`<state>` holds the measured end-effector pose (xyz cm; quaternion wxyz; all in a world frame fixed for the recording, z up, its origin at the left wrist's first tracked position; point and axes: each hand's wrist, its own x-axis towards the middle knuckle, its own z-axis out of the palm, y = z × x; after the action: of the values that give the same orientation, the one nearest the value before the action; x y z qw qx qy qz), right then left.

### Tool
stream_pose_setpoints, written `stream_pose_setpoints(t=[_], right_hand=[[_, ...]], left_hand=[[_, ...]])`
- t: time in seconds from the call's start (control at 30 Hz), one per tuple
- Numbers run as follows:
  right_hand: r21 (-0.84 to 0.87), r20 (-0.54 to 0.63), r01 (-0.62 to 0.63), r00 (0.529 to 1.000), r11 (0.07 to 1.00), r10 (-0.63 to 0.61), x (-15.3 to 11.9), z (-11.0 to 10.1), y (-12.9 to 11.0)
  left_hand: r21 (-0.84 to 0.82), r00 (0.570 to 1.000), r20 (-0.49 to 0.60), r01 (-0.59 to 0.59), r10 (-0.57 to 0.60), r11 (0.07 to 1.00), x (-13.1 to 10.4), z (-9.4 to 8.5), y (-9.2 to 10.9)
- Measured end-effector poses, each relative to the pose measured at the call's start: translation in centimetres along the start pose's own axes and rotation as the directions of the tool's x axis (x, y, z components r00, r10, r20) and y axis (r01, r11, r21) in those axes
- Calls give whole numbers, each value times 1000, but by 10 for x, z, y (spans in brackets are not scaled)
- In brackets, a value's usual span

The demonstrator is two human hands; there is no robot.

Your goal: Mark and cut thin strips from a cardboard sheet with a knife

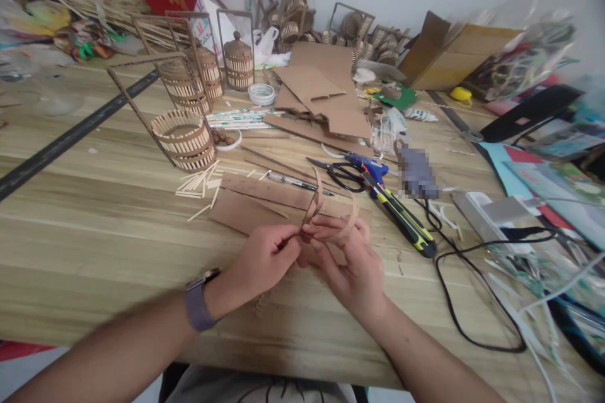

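Note:
Between my two hands is a thin, curled brown cardboard strip (318, 192), its loops rising above my fingers. My left hand (265, 261) is closed, pinching the strip between thumb and forefinger. My right hand (357, 264) grips it from the other side, fingertips almost meeting those of the left. Where the fingers come together, part of the strip is hidden. Just beyond my hands lie flat cardboard pieces (246, 211) and a pen (297, 183). A yellow-black utility knife (401, 217), black scissors (347, 175) and a blue glue gun (375, 168) are to the right.
Small stick-walled baskets (184, 141) with tall handles stand at the left, near loose short sticks (196, 186). Behind are a tape roll (261, 94) and stacked cardboard (321, 75). A black cord (447, 308) loops over the right side, and an open carton (463, 50) stands behind.

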<state>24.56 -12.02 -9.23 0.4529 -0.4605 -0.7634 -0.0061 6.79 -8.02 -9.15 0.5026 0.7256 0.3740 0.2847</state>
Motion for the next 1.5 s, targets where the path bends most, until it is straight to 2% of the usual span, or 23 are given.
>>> stream_pose_setpoints(t=[0.3, 0.57, 0.73, 0.83, 0.93, 1.07, 1.2, 1.3, 1.4, 1.5], right_hand=[[106, -3, -183, 983, 977, 185, -2, -1, 0], [-1, 3, 52, 999, 999, -52, 2, -1, -3], [-38, -5, 123, 992, 992, -123, 0, 1, -3], [-30, 2, 120, 993, 992, -120, -2, 2, -3], [19, 3, 57, 998, 998, -57, -3, 2, -2], [132, 16, -136, 991, 982, 135, -3, 1, -1], [337, 56, -314, 948, 888, 314, -4, 2, 0], [427, 93, -375, 923, 823, 373, -6, 4, 0], [371, 60, -322, 944, 871, 324, -6, 4, 0], [234, 28, -163, 987, 958, 161, -4, 2, 0]], left_hand=[[77, 997, 32, -78, 75, 994, 0, -2, -2], [0, 1000, 17, -19, 19, 1000, 0, 3, -4], [-65, 1000, -12, -14, 13, 998, 1, 2, -3], [-93, 1000, -7, 21, -22, 995, 1, 1, -2], [-104, 998, 18, 54, -53, 993, 2, 1, -2], [-59, 998, 40, 47, -45, 997, 1, 0, -4], [-39, 998, 50, 38, -36, 999, 1, -2, -3], [-8, 999, 52, 9, -9, 1000, 1, -3, -3], [17, 999, 41, -6, 6, 1000, 2, -2, -4], [0, 1000, 27, 9, -9, 1000, 2, 0, -5]])
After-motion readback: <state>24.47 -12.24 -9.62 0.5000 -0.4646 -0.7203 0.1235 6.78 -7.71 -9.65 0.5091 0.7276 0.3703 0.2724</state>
